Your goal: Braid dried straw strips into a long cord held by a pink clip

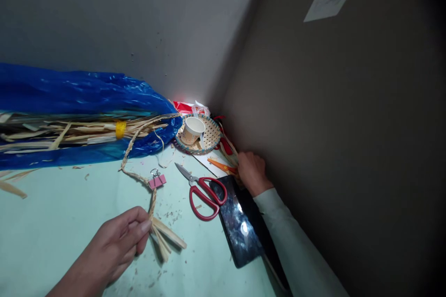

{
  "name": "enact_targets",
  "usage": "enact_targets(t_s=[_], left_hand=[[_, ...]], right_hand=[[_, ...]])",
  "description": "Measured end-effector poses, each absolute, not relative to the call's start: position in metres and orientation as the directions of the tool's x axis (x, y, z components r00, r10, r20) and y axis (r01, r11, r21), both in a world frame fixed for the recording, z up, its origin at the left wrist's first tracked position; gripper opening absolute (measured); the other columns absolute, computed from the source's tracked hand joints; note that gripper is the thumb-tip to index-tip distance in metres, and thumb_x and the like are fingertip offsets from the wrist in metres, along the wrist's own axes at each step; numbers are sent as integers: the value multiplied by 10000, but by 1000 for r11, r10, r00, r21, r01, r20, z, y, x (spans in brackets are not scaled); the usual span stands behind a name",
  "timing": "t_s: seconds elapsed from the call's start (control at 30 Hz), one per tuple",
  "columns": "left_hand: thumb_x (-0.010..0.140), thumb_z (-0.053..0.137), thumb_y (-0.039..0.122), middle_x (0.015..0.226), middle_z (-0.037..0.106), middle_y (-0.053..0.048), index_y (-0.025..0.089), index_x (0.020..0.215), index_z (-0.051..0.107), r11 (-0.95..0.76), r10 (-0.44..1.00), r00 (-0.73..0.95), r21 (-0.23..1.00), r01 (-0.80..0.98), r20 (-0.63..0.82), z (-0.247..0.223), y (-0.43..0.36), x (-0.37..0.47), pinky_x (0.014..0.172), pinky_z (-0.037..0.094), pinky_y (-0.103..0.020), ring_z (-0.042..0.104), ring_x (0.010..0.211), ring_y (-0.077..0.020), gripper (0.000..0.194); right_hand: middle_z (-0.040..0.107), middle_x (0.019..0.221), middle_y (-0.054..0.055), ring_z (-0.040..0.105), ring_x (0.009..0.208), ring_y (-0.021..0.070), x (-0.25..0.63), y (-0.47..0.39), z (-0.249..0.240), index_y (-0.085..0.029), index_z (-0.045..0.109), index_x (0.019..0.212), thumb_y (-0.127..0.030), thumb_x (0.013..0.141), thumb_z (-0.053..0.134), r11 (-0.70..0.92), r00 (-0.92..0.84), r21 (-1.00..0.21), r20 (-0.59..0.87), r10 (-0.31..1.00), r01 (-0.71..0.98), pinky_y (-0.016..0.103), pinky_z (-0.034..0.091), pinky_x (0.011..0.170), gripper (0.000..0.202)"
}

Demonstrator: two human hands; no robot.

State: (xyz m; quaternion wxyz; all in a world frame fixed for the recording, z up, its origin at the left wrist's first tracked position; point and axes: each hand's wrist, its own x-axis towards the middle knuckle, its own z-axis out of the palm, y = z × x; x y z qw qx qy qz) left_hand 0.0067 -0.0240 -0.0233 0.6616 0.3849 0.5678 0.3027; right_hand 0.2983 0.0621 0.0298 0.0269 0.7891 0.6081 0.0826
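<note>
My left hand point(118, 243) pinches a braided straw cord point(152, 204) near its end, where several loose flat strips point(165, 239) fan out below the fingers. A pink binder clip point(157, 181) grips the cord just above; from there it bends up and back toward the blue bag. My right hand point(252, 172) is closed at the wall side, around the end of a pale straw strip point(229, 141) that runs back toward the basket. Its fingertips are partly hidden. An orange-handled tool point(221, 165) lies beside that hand.
Red-handled scissors point(205, 197) lie partly on a dark tablet point(240, 232). A paper cup point(193, 131) stands in a woven basket point(211, 137) in the corner. The open blue plastic bag point(87, 90) holds a straw bundle point(87, 130) with a yellow band. Walls close off the back and right.
</note>
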Motion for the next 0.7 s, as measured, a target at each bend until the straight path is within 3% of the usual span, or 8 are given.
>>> enact_targets(t_s=[0.17, 0.3, 0.33, 0.4, 0.47, 0.5, 0.6, 0.7], left_hand=[[657, 780, 543, 534, 482, 70, 210, 651, 518, 510, 837, 206, 859, 48, -508, -16, -22, 9, 444, 12, -180, 122, 453, -43, 423], [678, 759, 518, 501, 406, 88, 208, 598, 540, 471, 851, 219, 878, 79, -476, -10, -21, 10, 406, 8, -195, 105, 436, -48, 387], [689, 750, 509, 482, 359, 98, 209, 589, 556, 455, 859, 214, 885, 95, -465, -10, -21, 9, 405, 10, -199, 101, 432, -53, 371], [701, 737, 493, 457, 277, 111, 211, 579, 594, 420, 877, 194, 898, 130, -439, -13, -20, 9, 411, 12, -207, 101, 427, -64, 339], [704, 731, 486, 447, 265, 104, 206, 578, 634, 378, 899, 171, 911, 165, -404, -18, -19, 7, 420, 23, -210, 129, 423, -73, 323], [704, 731, 486, 439, 287, 96, 203, 586, 659, 359, 908, 161, 917, 177, -386, -21, -18, 6, 417, 46, -210, 155, 420, -78, 315], [700, 748, 472, 465, 504, 38, 197, 673, 753, 323, 926, 141, 928, 187, -350, -31, -16, 2, 407, 208, -220, 317, 430, -108, 276], [689, 777, 460, 639, 715, -26, 188, 754, 799, 327, 929, 120, 929, 176, -350, -38, -15, -1, 460, 336, -233, 462, 497, -138, 281]], right_hand=[[719, 961, 215, 699, 927, 290, 298, 51, 37, -90, 713, 932, -22, 919, 440, -232, 206, 106, 212, 955, 967, 311, 439, 667, 281], [695, 898, 119, 637, 849, 220, 299, 32, 61, -138, 663, 917, -128, 946, 475, -138, 127, 15, 293, 948, 990, 289, 406, 697, 191], [680, 858, 87, 611, 795, 195, 297, 27, 68, -149, 648, 899, -157, 948, 484, -74, 95, -82, 295, 951, 994, 279, 397, 685, 172], [627, 780, 32, 544, 695, 158, 291, 16, 80, -165, 621, 857, -244, 945, 517, 92, 12, -425, 236, 972, 901, 262, 381, 635, 157], [566, 725, -3, 485, 632, 133, 279, 5, 86, -174, 596, 818, -343, 922, 573, 126, -94, -768, 86, 992, 628, 247, 361, 582, 200], [541, 706, -15, 463, 613, 123, 272, 1, 87, -177, 585, 809, -381, 907, 602, 68, -143, -866, -4, 990, 495, 240, 347, 562, 227], [526, 683, -27, 417, 589, 103, 252, -9, 78, -177, 557, 778, -454, 847, 695, -127, -270, -962, -193, 943, 243, 230, 310, 541, 317], [570, 722, -11, 387, 607, 102, 238, -11, 59, -169, 575, 795, -490, 808, 737, -207, -361, -966, -249, 899, 153, 233, 280, 549, 360]])
